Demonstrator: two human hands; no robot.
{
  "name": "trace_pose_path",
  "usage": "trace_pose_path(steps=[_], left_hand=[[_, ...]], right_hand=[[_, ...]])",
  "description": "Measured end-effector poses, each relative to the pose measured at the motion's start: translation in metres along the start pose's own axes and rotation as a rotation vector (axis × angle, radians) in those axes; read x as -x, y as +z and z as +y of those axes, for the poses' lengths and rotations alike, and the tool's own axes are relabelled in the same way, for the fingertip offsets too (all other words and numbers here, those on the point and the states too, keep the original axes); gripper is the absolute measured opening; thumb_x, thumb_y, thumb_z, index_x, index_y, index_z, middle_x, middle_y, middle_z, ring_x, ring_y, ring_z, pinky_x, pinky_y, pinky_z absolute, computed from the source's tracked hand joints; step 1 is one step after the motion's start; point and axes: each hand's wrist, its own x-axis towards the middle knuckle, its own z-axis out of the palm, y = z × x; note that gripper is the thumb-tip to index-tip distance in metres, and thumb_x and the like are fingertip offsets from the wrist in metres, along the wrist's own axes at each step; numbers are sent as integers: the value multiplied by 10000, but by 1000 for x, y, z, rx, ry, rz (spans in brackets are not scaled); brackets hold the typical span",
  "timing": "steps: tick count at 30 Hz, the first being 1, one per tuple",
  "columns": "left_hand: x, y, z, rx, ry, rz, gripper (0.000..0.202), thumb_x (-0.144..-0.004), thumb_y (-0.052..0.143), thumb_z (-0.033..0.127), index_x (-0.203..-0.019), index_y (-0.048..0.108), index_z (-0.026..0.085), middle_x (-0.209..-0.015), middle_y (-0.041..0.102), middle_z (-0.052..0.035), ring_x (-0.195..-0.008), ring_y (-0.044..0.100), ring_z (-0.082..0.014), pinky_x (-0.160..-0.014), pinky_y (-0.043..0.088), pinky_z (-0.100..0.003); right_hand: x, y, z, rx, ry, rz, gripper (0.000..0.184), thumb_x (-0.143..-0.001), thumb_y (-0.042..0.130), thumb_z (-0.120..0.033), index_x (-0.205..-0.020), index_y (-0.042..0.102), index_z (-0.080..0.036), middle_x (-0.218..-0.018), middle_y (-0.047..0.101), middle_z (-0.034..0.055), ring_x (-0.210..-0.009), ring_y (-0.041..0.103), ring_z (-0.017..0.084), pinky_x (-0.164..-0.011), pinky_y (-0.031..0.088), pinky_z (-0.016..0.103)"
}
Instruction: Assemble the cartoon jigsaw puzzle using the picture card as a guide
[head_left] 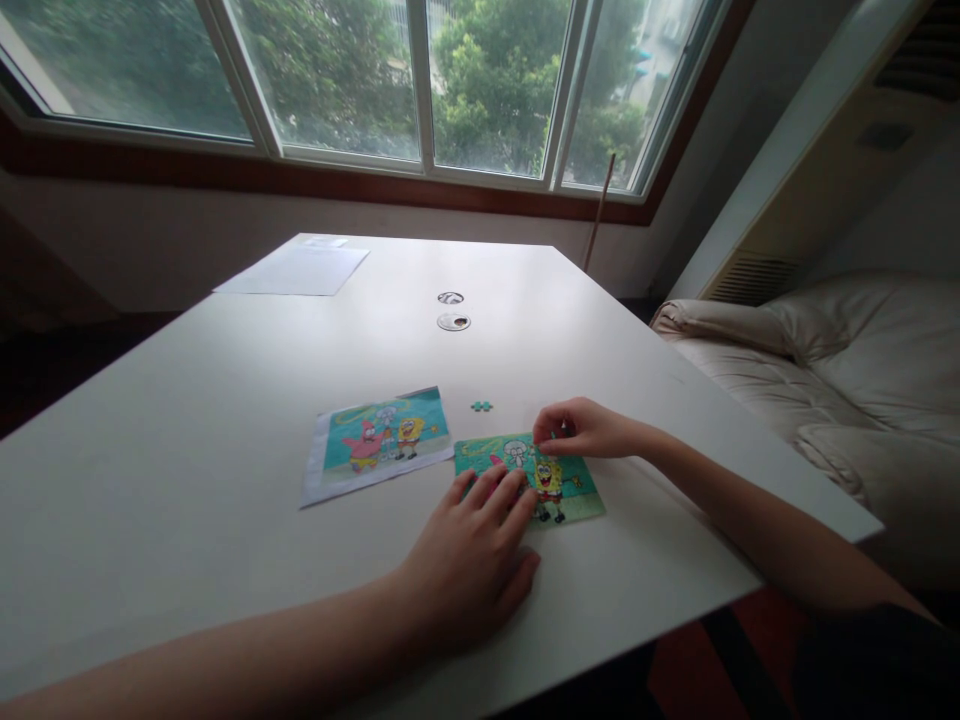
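Note:
A cartoon jigsaw puzzle (577,500) lies on the white table, its pieces largely joined into a green and teal picture. My left hand (480,550) rests flat over the puzzle's lower left part, fingers stretched out and covering some of the picture. At the upper edge of the puzzle, my right hand (581,428) is closed in a pinch, fingertips down at the picture; whatever is between them is hidden. Just beyond the puzzle sits a small loose teal puzzle piece (481,406). To the left, a printed reference picture (386,435) shows the same cartoon scene on white paper.
The white table (187,480) carries two round discs (454,322) farther back and white paper sheets (300,272) at the far left. Beyond its right edge stands a pale leather sofa (750,350). A thin stick (600,210) leans by the window.

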Motion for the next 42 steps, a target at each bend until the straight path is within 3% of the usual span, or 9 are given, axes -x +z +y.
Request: trace_pose_path(steps=[11,20,27,31,37,42], left_hand=[[0,0,1,-22,6,30,453,-891,386,414,-1285,425,195,-1336,447,-99,-1219,372,-311,-985,293,-493],[0,2,1,-35,5,32,467,-891,384,419,-1296,416,191,-1348,434,-103,-1228,363,-316,-992,284,-496],[0,2,0,-22,0,31,463,-891,378,425,-1293,415,199,-1351,432,-94,-1226,365,-314,-992,286,-497],[0,1,1,-19,1,28,450,-897,367,423,-1285,420,200,-1345,437,-93,-1221,371,-307,-992,286,-495],[0,-1,1,-20,-1,24,451,-895,370,422,-1282,424,196,-1343,443,-93,-1222,374,-311,-988,293,-497],[-1,0,0,-13,-5,18,457,-896,368,425,-1290,414,199,-1360,425,-94,-1234,362,-314,-996,284,-501]], right_hand=[[-3,5,-2,132,-48,79,111,-710,644,-200,-808,640,-148,-729,524,-3,-617,448,85,-549,378,195],[-10,-4,-5,220,-61,2,177,-750,635,-256,-896,620,-156,-777,539,18,-693,483,114,-611,409,222],[-44,-7,-8,271,-83,65,160,-788,581,-193,-935,614,-139,-881,592,54,-679,515,109,-645,425,240],[-72,-4,-12,307,-49,84,219,-785,611,-267,-960,617,-135,-915,594,64,-690,520,113,-652,417,239],[-100,-1,-17,322,106,-53,258,-732,669,-304,-914,629,-126,-845,599,52,-701,525,128,-619,394,228],[-99,-5,-15,268,127,-133,187,-691,693,-240,-818,620,-124,-748,584,10,-646,497,105,-576,372,212]])
